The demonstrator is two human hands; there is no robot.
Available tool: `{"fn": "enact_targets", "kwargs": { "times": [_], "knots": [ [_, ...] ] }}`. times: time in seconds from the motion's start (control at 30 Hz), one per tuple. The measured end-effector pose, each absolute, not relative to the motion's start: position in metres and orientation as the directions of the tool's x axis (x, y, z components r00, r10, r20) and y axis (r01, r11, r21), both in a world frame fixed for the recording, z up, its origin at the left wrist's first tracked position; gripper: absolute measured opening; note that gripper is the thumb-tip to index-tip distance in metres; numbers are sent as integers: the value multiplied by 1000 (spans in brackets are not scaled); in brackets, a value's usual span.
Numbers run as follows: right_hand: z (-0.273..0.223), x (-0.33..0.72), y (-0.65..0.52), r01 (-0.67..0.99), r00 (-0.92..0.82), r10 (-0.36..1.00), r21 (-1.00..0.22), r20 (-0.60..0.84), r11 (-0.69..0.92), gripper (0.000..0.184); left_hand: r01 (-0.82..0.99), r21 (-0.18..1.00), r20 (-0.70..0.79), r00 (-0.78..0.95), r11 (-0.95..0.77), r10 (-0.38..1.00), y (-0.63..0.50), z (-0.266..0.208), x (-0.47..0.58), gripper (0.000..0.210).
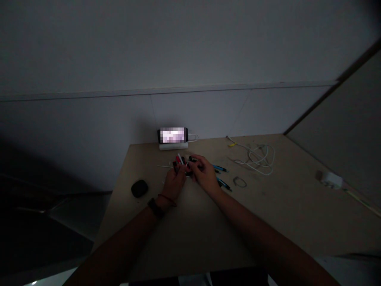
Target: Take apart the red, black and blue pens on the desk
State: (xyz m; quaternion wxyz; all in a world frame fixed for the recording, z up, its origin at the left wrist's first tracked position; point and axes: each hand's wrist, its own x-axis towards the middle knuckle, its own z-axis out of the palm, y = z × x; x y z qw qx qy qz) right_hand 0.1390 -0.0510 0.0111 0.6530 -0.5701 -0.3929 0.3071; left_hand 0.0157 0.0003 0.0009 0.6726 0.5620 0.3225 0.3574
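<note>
Both hands meet over a small cluster of red, white and black pieces [179,159] near the middle of the table [190,234]. My left hand [175,180], with a dark band at the wrist, is closed at the left of the cluster. From the right, my right hand [205,174] pinches at the same cluster, thumb and fingers together. Fingers and dim light hide what exactly each hand grips. Blue-and-black pens [220,168] lie just beyond and beside my right hand. A thin white stick [164,166] lies to the left of the cluster.
A lit phone [173,135] stands on a white base [174,146] against the wall. A black rounded case [139,188] lies at the left. Toward the right are a coiled white cable [257,161], a small grey loop [239,182] and a white socket block [331,180].
</note>
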Motion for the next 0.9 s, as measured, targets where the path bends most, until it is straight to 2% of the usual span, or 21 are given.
{"fn": "enact_targets", "kwargs": {
  "times": [0.2,0.4,0.5,0.63,0.73,0.9],
  "knots": [
    [12,137,-50,7,484,864,-988,141,157,43,-172,976,-28,515,135,857,1,0,17,51],
    [17,145,-48,-34,608,783,-982,129,188,51,-232,949,-71,500,212,863,1,3,16,51],
    [16,144,-48,-34,542,832,-986,117,161,50,-242,944,-74,504,222,860,1,4,17,52],
    [12,142,-50,17,511,847,-987,147,161,45,-244,943,-78,497,225,864,0,5,17,52],
    [10,143,-50,112,514,841,-985,170,130,31,-243,941,-86,500,235,861,0,7,16,53],
    [8,143,-50,198,454,884,-980,116,27,25,-245,946,-63,502,211,863,0,10,16,54]
  ]
}}
